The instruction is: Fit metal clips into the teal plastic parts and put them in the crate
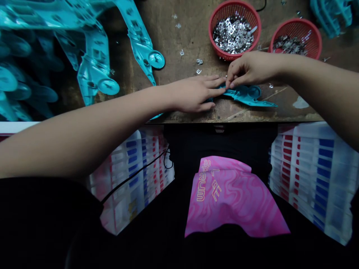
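Observation:
A teal plastic part lies near the front edge of the table, its pointed end toward the right. My left hand rests flat over its left portion with the fingers stretched out, covering much of it. Close to those fingertips, my right hand pinches at the part's upper side with thumb and forefinger. Whatever sits in that pinch is too small and hidden to make out. Several small metal clips lie loose just beyond my hands, one clip near the left fingers.
A red basket full of metal clips stands behind my right hand. Another red basket with fewer pieces is to its right. Teal plastic parts pile up at left, more at far right. White crates flank my lap, with pink cloth between.

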`<state>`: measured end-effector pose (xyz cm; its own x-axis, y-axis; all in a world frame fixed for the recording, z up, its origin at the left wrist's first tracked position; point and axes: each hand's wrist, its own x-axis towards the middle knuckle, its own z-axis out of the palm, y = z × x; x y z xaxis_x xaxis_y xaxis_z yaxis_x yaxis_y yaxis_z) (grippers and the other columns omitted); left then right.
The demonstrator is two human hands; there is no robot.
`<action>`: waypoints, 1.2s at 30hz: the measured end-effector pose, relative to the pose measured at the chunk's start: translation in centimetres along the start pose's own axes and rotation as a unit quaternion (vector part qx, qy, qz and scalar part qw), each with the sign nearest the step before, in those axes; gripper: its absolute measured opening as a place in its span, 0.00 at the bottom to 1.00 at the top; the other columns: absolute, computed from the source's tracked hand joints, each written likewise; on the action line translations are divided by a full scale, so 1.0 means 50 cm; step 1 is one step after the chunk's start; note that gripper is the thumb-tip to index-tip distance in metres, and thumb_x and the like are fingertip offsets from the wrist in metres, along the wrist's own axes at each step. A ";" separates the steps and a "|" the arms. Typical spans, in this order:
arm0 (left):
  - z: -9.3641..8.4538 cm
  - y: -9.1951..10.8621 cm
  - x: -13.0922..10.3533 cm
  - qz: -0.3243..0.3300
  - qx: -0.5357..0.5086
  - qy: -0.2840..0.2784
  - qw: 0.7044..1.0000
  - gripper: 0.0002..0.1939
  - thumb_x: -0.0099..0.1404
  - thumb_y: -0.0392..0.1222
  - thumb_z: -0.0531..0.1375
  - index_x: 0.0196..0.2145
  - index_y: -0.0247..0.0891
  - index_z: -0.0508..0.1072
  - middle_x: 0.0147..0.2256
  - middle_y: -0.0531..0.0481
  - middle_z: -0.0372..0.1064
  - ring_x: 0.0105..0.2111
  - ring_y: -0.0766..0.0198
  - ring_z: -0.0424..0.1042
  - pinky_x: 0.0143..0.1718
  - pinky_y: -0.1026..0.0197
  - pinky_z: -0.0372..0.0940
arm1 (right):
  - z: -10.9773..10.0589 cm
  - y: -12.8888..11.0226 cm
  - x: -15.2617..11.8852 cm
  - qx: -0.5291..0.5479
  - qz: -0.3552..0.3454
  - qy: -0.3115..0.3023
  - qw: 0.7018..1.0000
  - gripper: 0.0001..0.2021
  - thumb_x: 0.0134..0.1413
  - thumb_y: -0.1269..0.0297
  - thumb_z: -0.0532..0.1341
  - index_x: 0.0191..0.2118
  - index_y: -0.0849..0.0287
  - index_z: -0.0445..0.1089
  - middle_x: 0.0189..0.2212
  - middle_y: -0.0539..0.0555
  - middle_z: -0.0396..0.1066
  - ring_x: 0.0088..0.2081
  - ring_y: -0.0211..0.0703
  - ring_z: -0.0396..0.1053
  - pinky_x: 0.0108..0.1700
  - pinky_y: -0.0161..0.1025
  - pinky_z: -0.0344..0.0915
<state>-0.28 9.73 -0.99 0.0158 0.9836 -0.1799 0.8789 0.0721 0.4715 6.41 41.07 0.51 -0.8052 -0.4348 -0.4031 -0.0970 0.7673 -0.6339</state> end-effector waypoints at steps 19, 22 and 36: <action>0.002 -0.005 -0.002 0.002 -0.007 -0.012 1.000 0.45 0.90 0.53 0.59 0.95 0.34 0.62 0.95 0.28 0.53 0.96 0.33 0.52 0.97 0.33 0.53 | 0.000 -0.032 -0.010 0.035 0.034 0.003 0.999 0.14 0.74 0.66 0.74 0.58 0.64 0.95 0.51 0.57 0.89 0.52 0.46 0.82 0.59 0.41 0.70; 0.005 -0.009 -0.002 0.000 -0.007 -0.011 1.000 0.46 0.88 0.54 0.60 0.95 0.37 0.61 0.95 0.31 0.53 0.96 0.32 0.53 0.97 0.32 0.53 | 0.000 -0.028 -0.009 0.053 0.035 0.004 0.998 0.15 0.73 0.62 0.73 0.57 0.60 0.95 0.52 0.56 0.90 0.54 0.48 0.84 0.63 0.45 0.73; 0.030 -0.031 -0.001 0.002 0.006 0.013 1.000 0.46 0.87 0.53 0.62 0.94 0.38 0.64 0.95 0.35 0.54 0.94 0.30 0.57 0.96 0.31 0.55 | 0.010 -0.068 -0.007 -0.135 0.023 0.036 0.990 0.18 0.73 0.68 0.73 0.61 0.52 0.96 0.48 0.48 0.89 0.45 0.35 0.79 0.53 0.36 0.69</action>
<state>-0.95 9.32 -3.01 0.0065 0.9877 -0.1564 0.8841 0.0673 0.4624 7.31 38.38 2.45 -0.8513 -0.3686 -0.3734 -0.2034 0.8878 -0.4128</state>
